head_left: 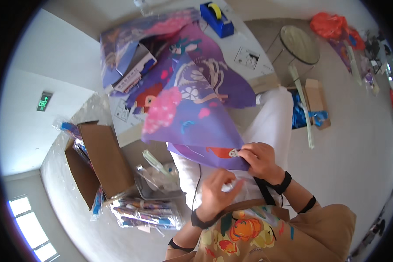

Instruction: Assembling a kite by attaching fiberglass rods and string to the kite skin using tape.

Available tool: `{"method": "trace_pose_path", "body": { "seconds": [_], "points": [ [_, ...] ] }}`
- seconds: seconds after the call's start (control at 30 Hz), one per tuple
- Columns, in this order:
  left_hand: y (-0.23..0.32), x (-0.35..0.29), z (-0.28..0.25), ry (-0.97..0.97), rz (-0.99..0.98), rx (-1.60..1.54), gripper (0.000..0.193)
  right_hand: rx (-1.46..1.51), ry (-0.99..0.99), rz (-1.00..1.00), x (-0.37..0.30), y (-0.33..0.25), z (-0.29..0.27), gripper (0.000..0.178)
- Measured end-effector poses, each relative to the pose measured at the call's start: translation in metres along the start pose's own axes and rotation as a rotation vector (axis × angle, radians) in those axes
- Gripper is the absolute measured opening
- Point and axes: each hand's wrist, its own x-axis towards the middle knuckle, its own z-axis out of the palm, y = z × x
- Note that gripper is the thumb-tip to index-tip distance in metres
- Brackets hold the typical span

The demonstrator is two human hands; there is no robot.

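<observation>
A thin purple printed sheet point(196, 126), like kite cloth, hangs from the table across my lap. It bears pink, white and orange cartoon prints. At its lower right corner, my right hand point(262, 161) pinches the edge between thumb and fingers. My left hand point(216, 192) is just below the sheet's lower edge, apart from it. Its fingers are curled with the thumb held away, slightly blurred, and I see nothing between them. Another purple printed sheet point(238, 94) lies spread on the table beneath the first.
On the white table point(266, 65) stand a blue tape dispenser point(217, 21) and a clear-wrapped printed pack point(118, 48). To the left are an open cardboard box point(107, 157), a grey bin point(161, 187) and bagged packs point(146, 214). A round stool point(299, 43) and pale rods point(302, 107) are right.
</observation>
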Motion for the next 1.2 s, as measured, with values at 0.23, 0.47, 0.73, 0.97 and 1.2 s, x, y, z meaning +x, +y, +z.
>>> {"method": "trace_pose_path", "body": {
  "seconds": [0.23, 0.47, 0.73, 0.97, 1.2],
  "points": [
    [-0.054, -0.010, 0.017, -0.194, -0.616, -0.894, 0.045, 0.145, -0.096, 0.068, -0.004, -0.010, 0.017, 0.051],
    [-0.045, 0.009, 0.014, -0.007, -0.801, -1.302, 0.035, 0.037, -0.438, 0.208, 0.003, -0.021, 0.004, 0.066],
    [-0.051, 0.014, 0.012, 0.162, -0.827, -1.403, 0.036, 0.273, -0.502, 0.941, 0.001, 0.002, -0.018, 0.076],
    [-0.059, 0.012, 0.013, 0.081, -0.779, -1.487, 0.030, 0.100, -0.306, 0.031, -0.005, -0.018, -0.008, 0.048],
    [-0.057, 0.012, 0.011, 0.107, -0.763, -1.482, 0.028, 0.130, -0.254, -0.134, -0.006, -0.015, -0.003, 0.021]
  ]
}}
